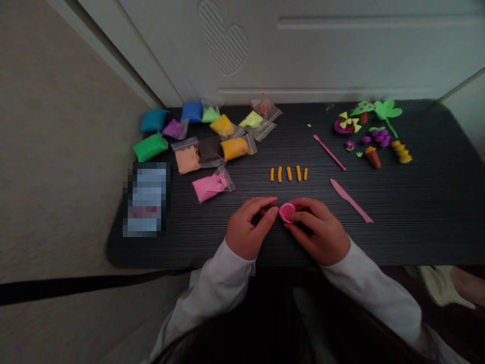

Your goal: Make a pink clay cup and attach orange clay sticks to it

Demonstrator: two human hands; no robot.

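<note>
A small pink clay piece [287, 212] sits between my two hands above the dark table [417, 222]. My left hand [248, 227] curls toward it, thumb and forefinger touching its left side. My right hand [318, 230] pinches it from the right, fingers wrapped round it. Both sleeves are white. Just beyond the hands lies a row of several short orange clay sticks [289, 174].
Several small bags of coloured clay [204, 144] lie at the left back, a pink bag [212, 186] nearest. A pink plastic knife [350, 200] and a thin pink tool [329, 152] lie to the right. Finished clay figures [373, 134] stand at the back right. A blurred card [147, 199] lies at the left edge.
</note>
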